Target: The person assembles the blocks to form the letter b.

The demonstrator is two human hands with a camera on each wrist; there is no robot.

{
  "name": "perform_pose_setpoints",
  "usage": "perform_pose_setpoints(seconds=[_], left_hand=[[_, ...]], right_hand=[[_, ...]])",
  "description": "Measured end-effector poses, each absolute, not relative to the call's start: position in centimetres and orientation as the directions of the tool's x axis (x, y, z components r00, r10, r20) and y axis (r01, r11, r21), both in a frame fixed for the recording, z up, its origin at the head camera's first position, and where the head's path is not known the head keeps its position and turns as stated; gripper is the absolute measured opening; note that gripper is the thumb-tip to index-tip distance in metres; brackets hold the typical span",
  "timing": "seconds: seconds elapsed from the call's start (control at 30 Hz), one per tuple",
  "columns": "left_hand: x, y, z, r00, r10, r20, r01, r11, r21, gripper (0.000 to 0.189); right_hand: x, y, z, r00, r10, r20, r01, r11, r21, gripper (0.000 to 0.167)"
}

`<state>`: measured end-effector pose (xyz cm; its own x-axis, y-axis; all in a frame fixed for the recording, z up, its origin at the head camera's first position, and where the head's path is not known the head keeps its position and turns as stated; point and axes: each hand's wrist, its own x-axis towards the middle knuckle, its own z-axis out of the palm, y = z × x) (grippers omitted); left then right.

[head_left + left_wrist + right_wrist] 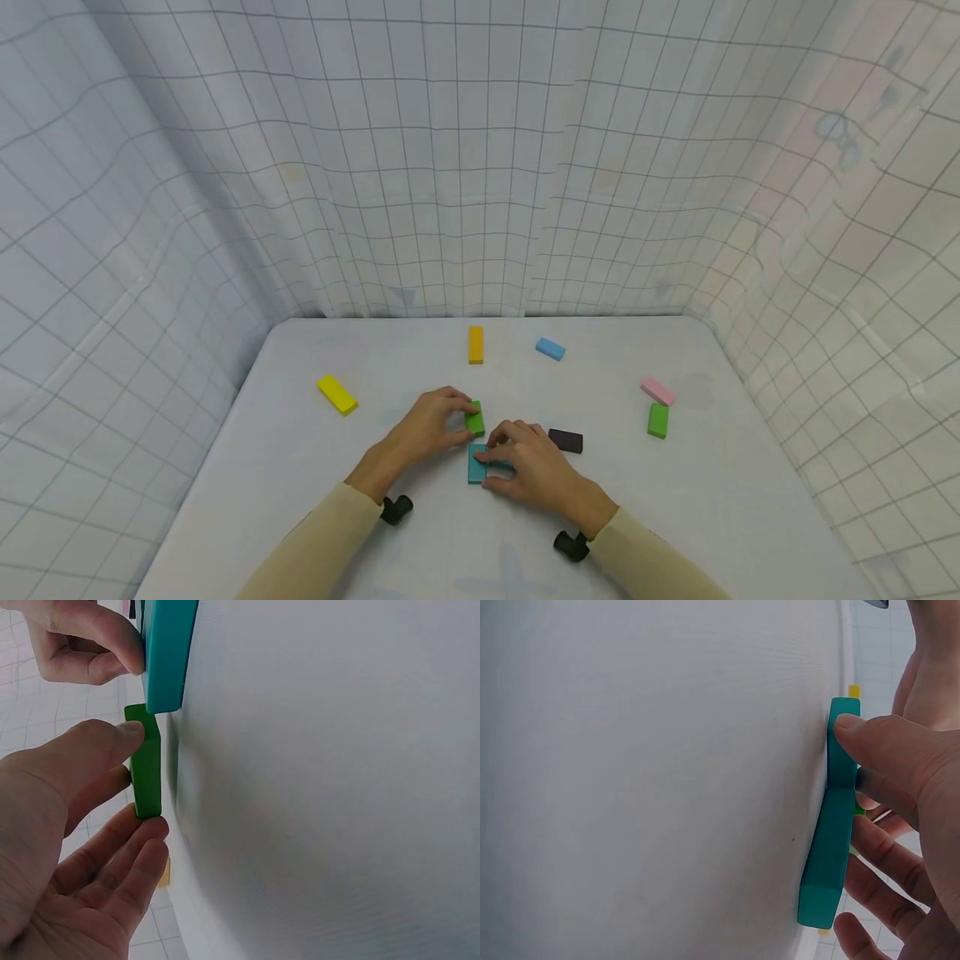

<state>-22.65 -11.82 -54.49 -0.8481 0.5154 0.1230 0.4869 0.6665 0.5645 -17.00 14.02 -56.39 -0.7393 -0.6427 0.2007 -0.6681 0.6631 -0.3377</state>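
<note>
My left hand (432, 423) holds a green block (476, 419), with the thumb on its near end in the left wrist view and the other fingertips at its far side. Just nearer to me lies a teal block (477, 472). My right hand (532, 462) pinches it between thumb and index finger. A second teal block (826, 859) meets the first at an angle and is partly covered by that hand in the head view. The right hand's other fingers are spread behind this second block. A small gap separates the green block from the teal ones.
A black block (566, 441) lies just beyond the right hand. Farther off are an orange block (476, 345), a blue block (551, 348) and a yellow block (337, 394). At the right, a pink block (657, 391) nearly touches another green block (657, 421). Checked curtains (487, 167) surround the white table.
</note>
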Motion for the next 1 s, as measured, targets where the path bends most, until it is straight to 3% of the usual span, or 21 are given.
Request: perform_pose_setpoints(seconds=[0.57, 1.0], left_hand=[[-22.85, -12.20, -54.93, -0.795, 0.596, 0.117, 0.548, 0.622, 0.559, 0.030], [-22.65, -12.24, -54.91, -0.791, 0.602, 0.109, 0.543, 0.609, 0.578, 0.029]], right_hand=[[-16.94, 13.96, -56.36, -0.740, -0.641, 0.202, -0.668, 0.670, -0.324, 0.043], [-17.03, 14.00, -56.39, -0.737, -0.643, 0.206, -0.672, 0.666, -0.324, 0.042]])
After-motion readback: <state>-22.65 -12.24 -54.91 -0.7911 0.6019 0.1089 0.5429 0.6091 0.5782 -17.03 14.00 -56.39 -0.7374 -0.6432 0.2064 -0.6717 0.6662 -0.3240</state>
